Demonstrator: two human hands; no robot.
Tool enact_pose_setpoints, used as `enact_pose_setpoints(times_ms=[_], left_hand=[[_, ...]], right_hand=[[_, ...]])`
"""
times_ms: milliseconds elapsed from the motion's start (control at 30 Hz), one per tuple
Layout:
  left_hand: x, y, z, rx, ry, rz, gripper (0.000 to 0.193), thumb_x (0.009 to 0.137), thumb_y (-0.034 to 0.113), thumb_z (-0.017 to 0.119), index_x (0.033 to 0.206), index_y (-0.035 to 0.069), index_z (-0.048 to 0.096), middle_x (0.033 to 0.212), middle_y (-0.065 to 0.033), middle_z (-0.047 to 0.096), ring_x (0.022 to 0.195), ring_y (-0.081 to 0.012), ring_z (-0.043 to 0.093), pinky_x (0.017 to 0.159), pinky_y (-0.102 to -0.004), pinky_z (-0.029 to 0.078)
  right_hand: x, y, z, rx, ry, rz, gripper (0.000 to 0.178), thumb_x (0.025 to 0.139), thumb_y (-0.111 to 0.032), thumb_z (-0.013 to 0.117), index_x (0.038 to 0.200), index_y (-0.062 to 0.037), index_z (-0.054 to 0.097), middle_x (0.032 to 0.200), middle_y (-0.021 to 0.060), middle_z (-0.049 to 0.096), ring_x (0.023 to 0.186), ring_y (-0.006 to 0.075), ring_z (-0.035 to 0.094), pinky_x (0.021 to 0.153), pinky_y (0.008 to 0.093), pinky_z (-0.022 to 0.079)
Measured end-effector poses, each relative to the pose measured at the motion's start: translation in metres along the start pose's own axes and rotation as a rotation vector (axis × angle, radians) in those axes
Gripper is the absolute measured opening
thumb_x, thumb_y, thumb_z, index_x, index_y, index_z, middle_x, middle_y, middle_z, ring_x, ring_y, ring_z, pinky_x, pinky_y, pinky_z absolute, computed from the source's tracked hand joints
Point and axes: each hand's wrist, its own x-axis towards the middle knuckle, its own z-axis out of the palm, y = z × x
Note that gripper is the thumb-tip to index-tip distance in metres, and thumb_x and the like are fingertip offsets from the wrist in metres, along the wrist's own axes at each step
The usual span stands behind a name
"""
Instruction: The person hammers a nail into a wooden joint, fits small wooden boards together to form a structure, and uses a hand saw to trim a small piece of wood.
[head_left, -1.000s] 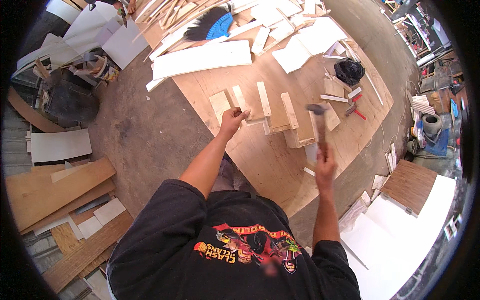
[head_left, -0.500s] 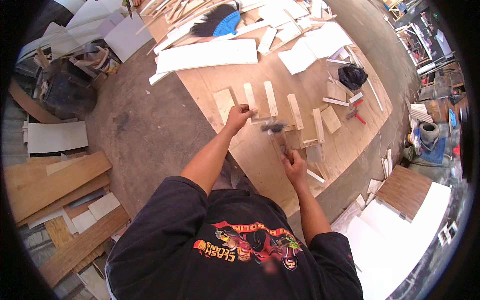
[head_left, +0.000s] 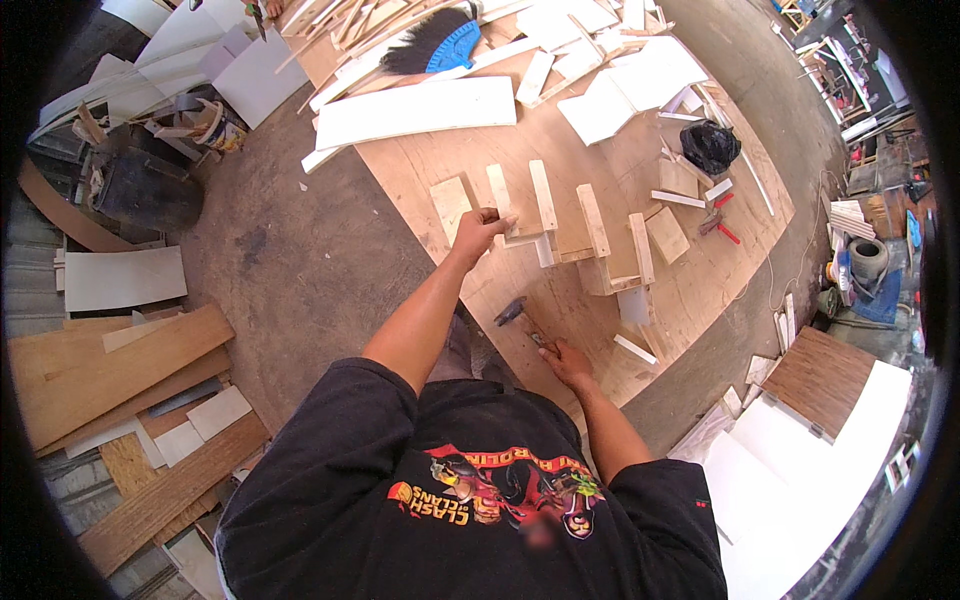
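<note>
A hammer (head_left: 511, 310) with a dark head is gripped by its handle in my right hand (head_left: 567, 362), low over the near part of the plywood table (head_left: 510, 272). My left hand (head_left: 482, 236) pinches the left end of a small wooden frame, near the foot of an upright wooden slat (head_left: 497, 187). Several more slats stand along this frame, among them a tall one (head_left: 542, 195) and another farther right (head_left: 592, 220). White pieces show at the frame's near side. Beside the left hand lies a flat wood block (head_left: 450, 206).
Another wood block (head_left: 667, 235) and a red-handled tool (head_left: 722, 222) lie to the right, near a black plastic bag (head_left: 708, 147). At the far side are a white board (head_left: 415, 112), a blue-and-black brush (head_left: 452, 45) and piled offcuts. Planks (head_left: 120, 375) lie on the floor at left.
My right hand has drawn the hammer away from the wooden frame, toward my body and slightly left. My left hand keeps its place at the frame's end.
</note>
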Motion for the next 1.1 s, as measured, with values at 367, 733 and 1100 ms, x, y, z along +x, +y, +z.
enact_pose_setpoints(times_ms=[367, 733, 1100], left_hand=[[-0.002, 0.002, 0.002, -0.020, -0.006, -0.010, 0.042, 0.087, 0.034, 0.081, 0.102, -0.005, 0.075, 0.090, -0.0088, 0.074, 0.083, -0.0145, 0.065, 0.080, -0.0304, 0.049], [-0.002, -0.007, 0.003, -0.078, -0.006, 0.031, 0.037, 0.089, 0.032, 0.079, 0.096, -0.004, 0.075, 0.084, -0.0060, 0.072, 0.079, -0.0115, 0.063, 0.075, -0.0283, 0.049], [-0.001, -0.014, 0.004, -0.111, -0.010, 0.102, 0.034, 0.088, 0.028, 0.080, 0.098, -0.004, 0.074, 0.082, -0.0032, 0.071, 0.070, -0.0084, 0.059, 0.057, -0.0261, 0.043]], right_hand=[[0.005, 0.012, 0.006, 0.101, 0.004, 0.007, 0.052, 0.097, -0.052, 0.058, 0.125, -0.0085, 0.063, 0.115, 0.0233, 0.069, 0.109, 0.0438, 0.064, 0.091, 0.0476, 0.049], [-0.013, -0.005, -0.016, 0.232, 0.057, -0.021, 0.054, 0.094, -0.049, 0.066, 0.124, -0.0045, 0.062, 0.105, 0.0232, 0.071, 0.102, 0.0406, 0.067, 0.089, 0.0450, 0.051], [-0.032, -0.116, -0.088, 0.237, 0.596, -0.310, 0.031, 0.096, -0.019, 0.066, 0.122, -0.0033, 0.058, 0.098, 0.0276, 0.069, 0.093, 0.0480, 0.068, 0.076, 0.0493, 0.053]])
